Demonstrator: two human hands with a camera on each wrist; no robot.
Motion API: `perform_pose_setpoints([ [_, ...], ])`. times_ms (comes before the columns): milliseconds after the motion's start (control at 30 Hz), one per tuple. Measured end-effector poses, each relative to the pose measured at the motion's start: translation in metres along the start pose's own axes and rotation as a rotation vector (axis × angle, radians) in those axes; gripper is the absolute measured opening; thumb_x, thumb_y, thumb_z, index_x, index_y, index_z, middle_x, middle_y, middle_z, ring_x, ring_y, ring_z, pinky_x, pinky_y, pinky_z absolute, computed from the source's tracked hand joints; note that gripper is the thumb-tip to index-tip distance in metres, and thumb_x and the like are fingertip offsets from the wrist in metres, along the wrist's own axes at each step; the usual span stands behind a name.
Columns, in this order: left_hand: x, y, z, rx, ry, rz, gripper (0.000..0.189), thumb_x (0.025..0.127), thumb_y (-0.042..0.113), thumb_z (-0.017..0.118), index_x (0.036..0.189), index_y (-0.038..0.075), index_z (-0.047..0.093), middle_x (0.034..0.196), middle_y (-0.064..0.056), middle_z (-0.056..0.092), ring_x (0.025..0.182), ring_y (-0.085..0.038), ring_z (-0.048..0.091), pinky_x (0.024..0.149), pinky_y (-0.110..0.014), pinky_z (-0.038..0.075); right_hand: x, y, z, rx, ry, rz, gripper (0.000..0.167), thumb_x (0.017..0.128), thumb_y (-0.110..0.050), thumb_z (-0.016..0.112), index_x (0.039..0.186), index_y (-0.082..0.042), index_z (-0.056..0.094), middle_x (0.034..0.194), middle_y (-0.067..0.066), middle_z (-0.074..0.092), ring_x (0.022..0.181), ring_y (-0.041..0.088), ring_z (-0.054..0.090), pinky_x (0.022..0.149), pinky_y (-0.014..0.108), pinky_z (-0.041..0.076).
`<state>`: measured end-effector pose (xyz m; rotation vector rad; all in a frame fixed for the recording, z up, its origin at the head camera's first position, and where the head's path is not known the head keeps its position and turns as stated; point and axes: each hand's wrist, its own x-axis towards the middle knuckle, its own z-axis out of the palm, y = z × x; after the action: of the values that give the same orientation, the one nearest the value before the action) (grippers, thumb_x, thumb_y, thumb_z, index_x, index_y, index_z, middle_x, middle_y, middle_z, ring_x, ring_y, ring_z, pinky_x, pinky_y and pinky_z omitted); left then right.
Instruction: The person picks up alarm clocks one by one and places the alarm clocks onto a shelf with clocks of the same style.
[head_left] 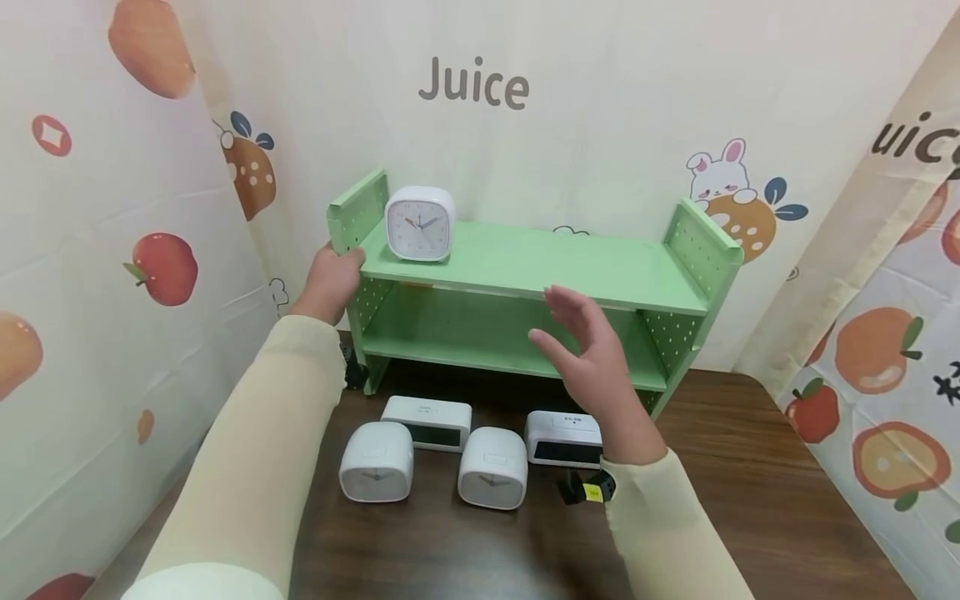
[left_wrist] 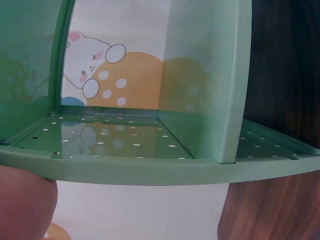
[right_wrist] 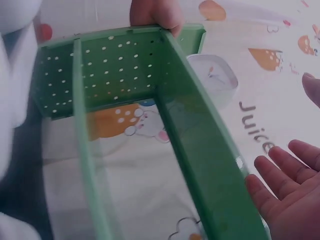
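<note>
A green two-tier metal shelf (head_left: 540,257) with perforated side panels stands on the table. My left hand (head_left: 330,283) grips the front edge of its left side panel, thumb near the upper board; part of that hand (left_wrist: 25,202) shows in the left wrist view. On the upper board's left end sits a white square alarm clock (head_left: 420,225), upright and facing me. My right hand (head_left: 596,362) is held up before the shelf's right half, holding nothing. In the right wrist view its fingers (right_wrist: 280,175) are spread and bent only slightly, beside the upper board.
Two white rounded clocks (head_left: 377,462) (head_left: 492,469) stand on the dark wooden table (head_left: 750,500) in front of the shelf. Behind them are two white box-shaped digital clocks (head_left: 429,411) (head_left: 562,423) with dark displays. Fruit-printed curtains (head_left: 600,108) hang behind and at both sides.
</note>
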<state>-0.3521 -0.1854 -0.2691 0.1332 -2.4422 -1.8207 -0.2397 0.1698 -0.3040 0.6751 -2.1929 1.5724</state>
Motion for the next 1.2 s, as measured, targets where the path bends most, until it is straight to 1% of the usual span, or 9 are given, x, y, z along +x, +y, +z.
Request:
perform_pose_setpoints([
  [133,0.001,0.001,0.001,0.000,-0.003,0.007,0.056,0.111,0.034,0.035,0.163,0.016,0.027,0.158,-0.012,0.041,0.143,-0.032,0.040,0.118,-0.060,0.028,-0.019,0.011,0.002,0.016,0.021,0.058,0.057,0.100,-0.023,0.072,0.151,-0.014,0.047,0.151,-0.004,0.051,0.141,0.016,0.045,0.118,0.045,0.035],
  [233,0.004,0.002,0.001,0.002,0.002,0.024,0.055,0.110,0.034,0.035,0.162,0.016,0.028,0.156,-0.012,0.043,0.142,-0.031,0.041,0.118,-0.058,0.029,-0.032,0.017,0.006,0.035,0.020,0.087,0.056,0.100,-0.023,0.071,0.150,-0.015,0.048,0.151,-0.004,0.050,0.142,0.018,0.045,0.119,0.044,0.034],
  [333,0.005,0.002,0.001,0.008,0.005,0.029,0.055,0.110,0.033,0.034,0.162,0.016,0.029,0.156,-0.012,0.043,0.141,-0.030,0.042,0.118,-0.058,0.029,-0.043,0.024,0.010,0.033,0.000,0.112,0.057,0.099,-0.022,0.072,0.150,-0.015,0.048,0.151,-0.003,0.050,0.141,0.019,0.046,0.118,0.043,0.035],
  [467,0.005,0.001,0.001,0.014,-0.007,0.018,0.056,0.110,0.034,0.034,0.163,0.016,0.028,0.157,-0.011,0.041,0.142,-0.031,0.040,0.119,-0.059,0.028,-0.057,0.034,0.014,0.015,-0.030,0.144,0.057,0.098,-0.021,0.074,0.149,-0.014,0.049,0.151,0.005,0.051,0.140,0.022,0.048,0.116,0.046,0.037],
  [600,0.004,0.000,0.000,0.008,-0.012,0.015,0.055,0.111,0.035,0.034,0.163,0.017,0.027,0.156,-0.011,0.042,0.141,-0.030,0.042,0.118,-0.058,0.029,-0.068,0.044,0.014,0.030,-0.046,0.168,0.057,0.097,-0.019,0.075,0.147,-0.011,0.050,0.151,0.010,0.052,0.139,0.025,0.048,0.116,0.043,0.037],
  [767,0.004,-0.001,-0.002,0.005,-0.011,0.018,0.055,0.111,0.035,0.035,0.162,0.018,0.028,0.156,-0.010,0.043,0.141,-0.030,0.042,0.118,-0.058,0.029,-0.081,0.055,0.019,0.057,-0.058,0.174,0.057,0.096,-0.013,0.075,0.147,-0.008,0.050,0.149,0.012,0.052,0.139,0.026,0.049,0.115,0.041,0.038],
  [933,0.004,-0.002,-0.001,-0.004,-0.010,0.015,0.055,0.111,0.034,0.034,0.162,0.018,0.028,0.155,-0.010,0.044,0.140,-0.029,0.043,0.118,-0.057,0.030,-0.092,0.062,0.028,0.043,-0.069,0.196,0.058,0.095,-0.015,0.077,0.147,-0.011,0.051,0.148,0.006,0.054,0.139,0.026,0.049,0.116,0.045,0.037],
  [1067,0.002,-0.002,-0.001,-0.014,-0.016,0.018,0.054,0.111,0.034,0.034,0.162,0.018,0.029,0.154,-0.009,0.045,0.138,-0.028,0.044,0.118,-0.056,0.031,-0.101,0.066,0.037,0.009,-0.101,0.234,0.060,0.094,-0.018,0.078,0.147,-0.014,0.052,0.149,0.004,0.054,0.140,0.027,0.048,0.116,0.051,0.036],
  [1200,0.002,-0.001,-0.001,-0.014,-0.017,0.016,0.054,0.111,0.035,0.034,0.162,0.019,0.028,0.154,-0.009,0.045,0.138,-0.028,0.044,0.118,-0.056,0.031,-0.108,0.071,0.046,0.035,-0.111,0.283,0.062,0.092,-0.018,0.081,0.147,-0.013,0.052,0.148,0.003,0.055,0.140,0.026,0.048,0.117,0.050,0.035],
])
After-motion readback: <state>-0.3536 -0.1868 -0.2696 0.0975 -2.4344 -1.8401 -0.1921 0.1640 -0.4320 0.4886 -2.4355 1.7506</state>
